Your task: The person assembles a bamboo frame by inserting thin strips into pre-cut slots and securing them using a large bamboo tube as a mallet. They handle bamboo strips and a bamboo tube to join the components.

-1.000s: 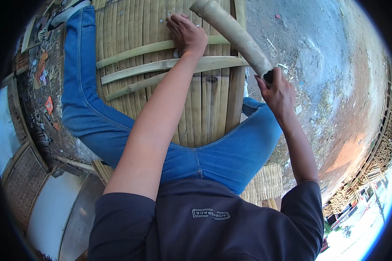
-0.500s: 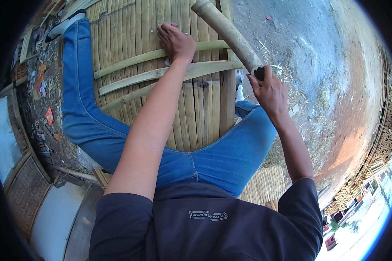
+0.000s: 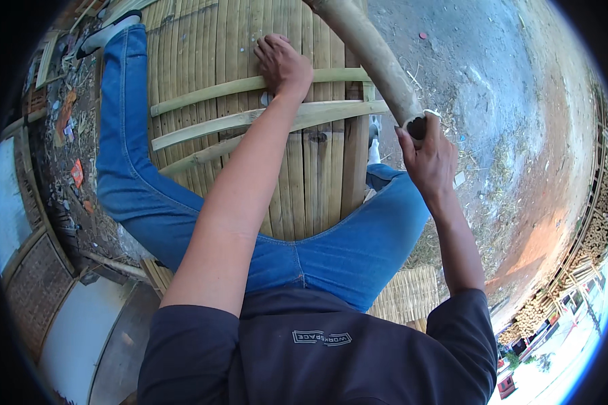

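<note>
My right hand (image 3: 431, 154) grips the near, hollow end of a thick bamboo pole (image 3: 375, 50), which slants up and to the left past the top edge of the view. Thumb and fingers sit on either side of the dark opening. My left hand (image 3: 284, 66) rests knuckles up on a platform of bamboo slats (image 3: 209, 47), fingers curled in. Whatever may be under them is hidden. Below the left wrist, a small pale piece (image 3: 265, 98) shows. Split bamboo strips (image 3: 203, 130) lie crosswise over the slats, passing under my left hand and forearm.
My legs in jeans (image 3: 358, 229) straddle the platform. Dusty ground (image 3: 479, 88) spreads to the right. Litter and scraps (image 3: 74, 172) lie at the left, near a woven wall panel (image 3: 34, 280). Stacked bamboo poles (image 3: 540, 307) stand far right.
My right hand and the pole have shifted a little right and down. My left hand keeps its curled pose on the slats, with a slight shift in the view.
</note>
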### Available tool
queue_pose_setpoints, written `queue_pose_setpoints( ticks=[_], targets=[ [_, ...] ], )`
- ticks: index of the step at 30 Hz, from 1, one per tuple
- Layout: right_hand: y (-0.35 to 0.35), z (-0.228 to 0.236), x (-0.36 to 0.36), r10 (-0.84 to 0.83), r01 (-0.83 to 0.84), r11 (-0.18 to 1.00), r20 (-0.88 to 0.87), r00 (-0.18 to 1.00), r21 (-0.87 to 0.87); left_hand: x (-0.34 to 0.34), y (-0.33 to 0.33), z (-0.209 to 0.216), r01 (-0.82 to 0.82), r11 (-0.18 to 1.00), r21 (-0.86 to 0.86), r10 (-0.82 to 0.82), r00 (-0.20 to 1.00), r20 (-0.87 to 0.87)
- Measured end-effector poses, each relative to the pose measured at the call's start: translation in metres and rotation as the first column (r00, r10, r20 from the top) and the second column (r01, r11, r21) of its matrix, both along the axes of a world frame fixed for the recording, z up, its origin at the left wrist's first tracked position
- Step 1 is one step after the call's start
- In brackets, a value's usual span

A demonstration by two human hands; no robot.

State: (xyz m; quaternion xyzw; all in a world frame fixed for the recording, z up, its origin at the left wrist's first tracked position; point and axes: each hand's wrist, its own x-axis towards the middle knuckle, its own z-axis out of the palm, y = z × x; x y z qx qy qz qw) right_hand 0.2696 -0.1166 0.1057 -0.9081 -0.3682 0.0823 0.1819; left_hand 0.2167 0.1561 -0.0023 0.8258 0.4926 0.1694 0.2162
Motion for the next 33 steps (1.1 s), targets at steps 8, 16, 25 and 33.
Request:
queue_pose_setpoints(
  ticks=[8,16,25,33],
  targets=[
    [-0.009,0.000,0.001,0.005,-0.011,0.989,0.043,0.999,0.150,0.000,0.003,0.002,-0.002,0.999,-0.032,0.003,0.999,0.032],
    [-0.018,0.024,-0.004,-0.093,0.094,0.993,-0.018,0.995,0.067,-0.007,-0.012,0.002,0.014,1.000,-0.012,-0.014,0.998,-0.067],
    [-0.011,0.036,0.018,-0.158,0.148,0.969,0.036,0.987,0.196,-0.005,-0.007,0.001,0.023,1.000,0.007,-0.022,0.998,-0.058],
    [-0.015,0.007,0.014,-0.077,0.085,0.990,0.079,0.994,-0.113,0.000,-0.011,-0.001,0.015,0.999,-0.040,-0.018,0.996,-0.087]
  ],
)
